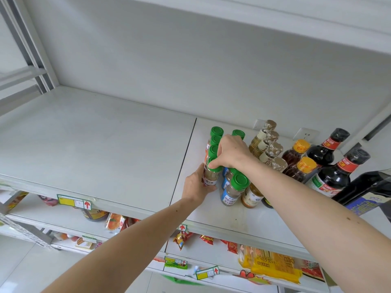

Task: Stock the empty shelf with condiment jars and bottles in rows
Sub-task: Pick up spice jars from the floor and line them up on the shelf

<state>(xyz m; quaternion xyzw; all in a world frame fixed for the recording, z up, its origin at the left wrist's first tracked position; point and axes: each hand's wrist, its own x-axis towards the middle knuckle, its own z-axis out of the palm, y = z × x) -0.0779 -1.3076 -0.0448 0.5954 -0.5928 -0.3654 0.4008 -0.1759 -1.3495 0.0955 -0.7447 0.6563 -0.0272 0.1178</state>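
So from my feed here, both hands are on the same green-capped spice jar [210, 174], the front one of the left-hand row on the white shelf [101, 144]. The left hand [197, 187] is wrapped around the jar body down at the label, fingers curled round it. The right hand [229, 152] comes in from above and pinches the green cap with thumb and fingertips. The jar is standing on the shelf, tilted a bit toward me as far as I can tell.

Behind it there are three more green-capped jars [215, 137] lined up toward the back wall, touching each other. Just to the right is a second row of green-capped jars with blue labels [233, 190], partly hidden under the right wrist. Next over, a row of clear bottles with brownish foil tops [269, 144], then two bottles with orange caps [302, 160], then the tall dark soy sauce bottles [336, 172] with black caps and red neck labels. A big dark bottle [368, 191] sits at the far right edge, cut off by the frame.

The left stretch of the shelf is bare white board. A yellow price tag [74, 201] hangs on the front edge, and snack packets [115, 222] lie on the shelf below.
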